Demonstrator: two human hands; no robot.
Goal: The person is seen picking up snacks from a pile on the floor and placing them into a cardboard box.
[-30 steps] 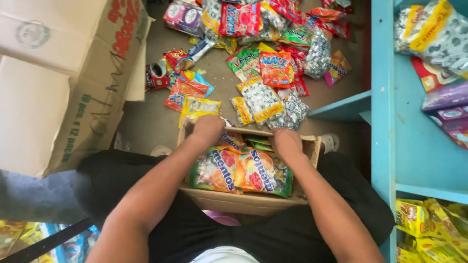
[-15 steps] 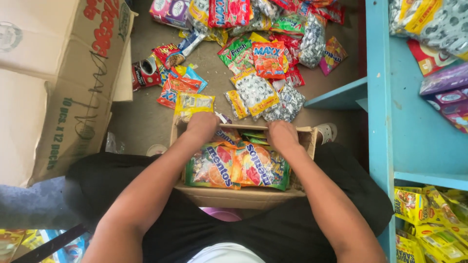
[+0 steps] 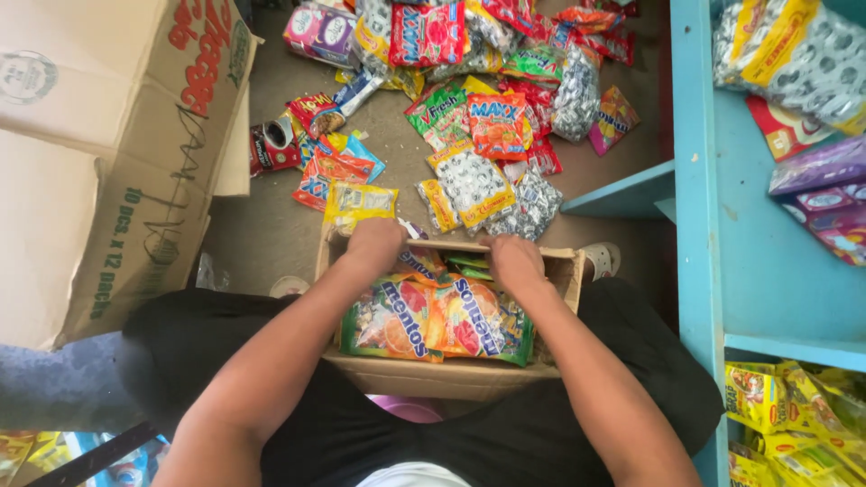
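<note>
Left of a small cardboard box [image 3: 451, 374] on the person's lap stands a large carton [image 3: 108, 153]; the left hand [image 3: 374, 243] and right hand [image 3: 514, 261], fingers curled, grip the box's far rim above candy bags [image 3: 433, 320] inside, with blue shelves [image 3: 722, 225] to its right.

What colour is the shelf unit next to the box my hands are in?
Light blue. The shelf unit shows best in the head view.
</note>
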